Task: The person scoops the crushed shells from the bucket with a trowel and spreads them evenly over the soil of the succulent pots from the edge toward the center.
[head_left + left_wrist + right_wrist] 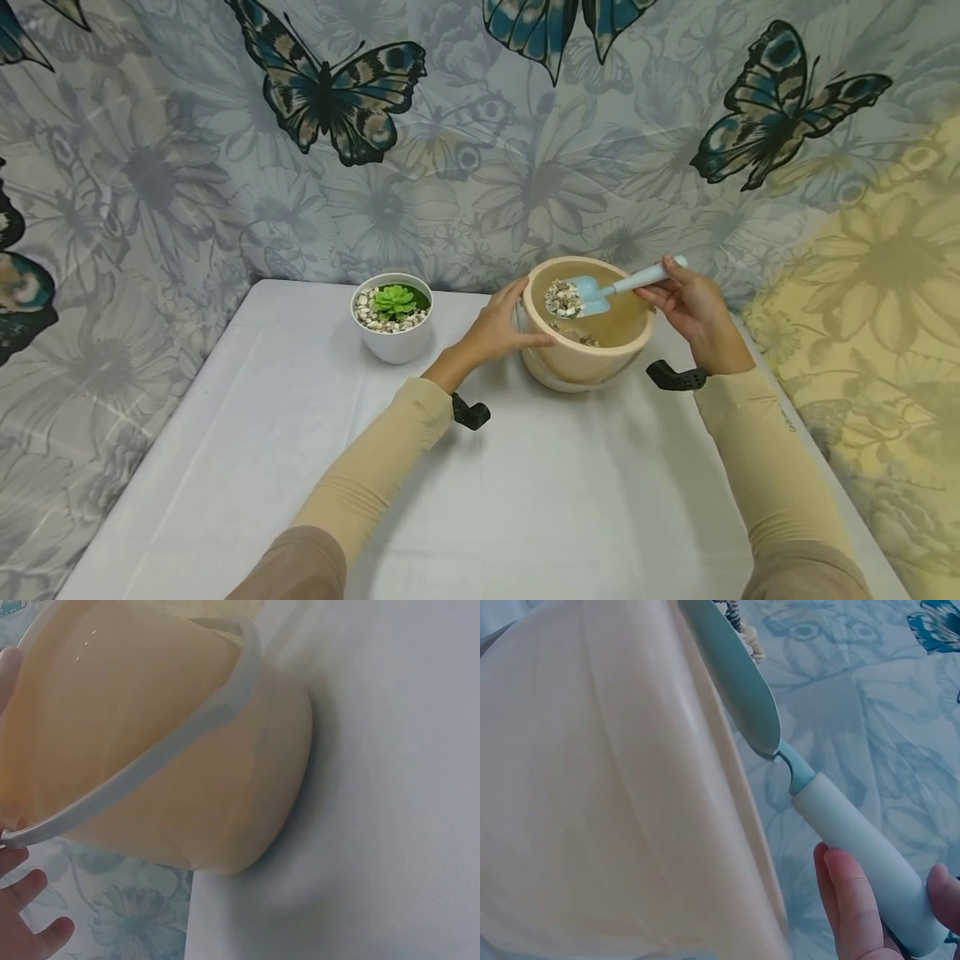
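A light-blue hand trowel [595, 297] carries a heap of small pebbles [564, 299] over the mouth of a cream bucket [582, 362]. My right hand [693, 312] grips the trowel by its pale handle [874, 859], right of the bucket's rim. On the bucket's left side my left hand [501, 325] holds the rim, thumb at the front and fingers along the back. Some pebbles [585, 339] lie at the bottom inside. In the left wrist view, the bucket's grey-white carrying handle [169, 742] hangs down along its outer wall.
Left of the bucket stands a white pot [397, 340] with a green succulent [395, 302] among pebbles. A white cloth covers the table [465, 492]. Behind the table hangs a butterfly-patterned curtain [450, 208].
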Tool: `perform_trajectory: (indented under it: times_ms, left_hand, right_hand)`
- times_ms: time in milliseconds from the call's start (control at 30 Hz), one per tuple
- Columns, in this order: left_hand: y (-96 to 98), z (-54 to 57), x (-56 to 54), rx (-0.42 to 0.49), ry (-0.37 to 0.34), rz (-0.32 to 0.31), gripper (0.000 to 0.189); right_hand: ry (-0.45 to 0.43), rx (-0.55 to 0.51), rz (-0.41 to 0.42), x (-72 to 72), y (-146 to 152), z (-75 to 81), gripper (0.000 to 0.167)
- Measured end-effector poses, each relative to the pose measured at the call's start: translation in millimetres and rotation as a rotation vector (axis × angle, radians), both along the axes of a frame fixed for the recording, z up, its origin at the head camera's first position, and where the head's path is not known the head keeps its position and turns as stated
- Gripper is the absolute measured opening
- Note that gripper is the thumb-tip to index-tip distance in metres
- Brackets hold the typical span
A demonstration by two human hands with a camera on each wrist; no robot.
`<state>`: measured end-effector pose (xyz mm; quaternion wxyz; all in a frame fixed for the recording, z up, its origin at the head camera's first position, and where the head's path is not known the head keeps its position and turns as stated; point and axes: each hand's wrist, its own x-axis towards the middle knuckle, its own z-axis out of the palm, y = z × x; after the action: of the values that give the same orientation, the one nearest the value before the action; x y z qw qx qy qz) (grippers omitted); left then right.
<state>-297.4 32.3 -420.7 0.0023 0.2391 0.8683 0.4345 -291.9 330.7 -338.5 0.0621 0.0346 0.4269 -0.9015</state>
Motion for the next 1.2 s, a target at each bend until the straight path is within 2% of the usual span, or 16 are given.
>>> perform_trajectory:
  times_ms: [267, 633, 967, 1200]
  left_hand:
    - [-2.6, 1.8, -0.1, -0.004, 0.006, 0.006, 0.103]
    - [-7.6, 2.1, -1.9, -0.008, -0.005, -0.02, 0.1]
    - [-11.6, 8.4, -0.8, -0.014, -0.007, -0.032, 0.097]
    - [-20.8, 15.9, 0.4, -0.003, -0.016, -0.004, 0.099]
  right_hand:
    - [0.014, -0.02, -0.011, 3.8, 0, 7.1, 0.013]
    - [0.012, -0.045, -0.017, 4.8, -2, 9.8, 0.012]
    - [0.001, -0.055, -0.032, 8.2, -8, 14.3, 0.012]
    - [0.004, -0.052, -0.023, 5.2, -16, 18.9, 0.01]
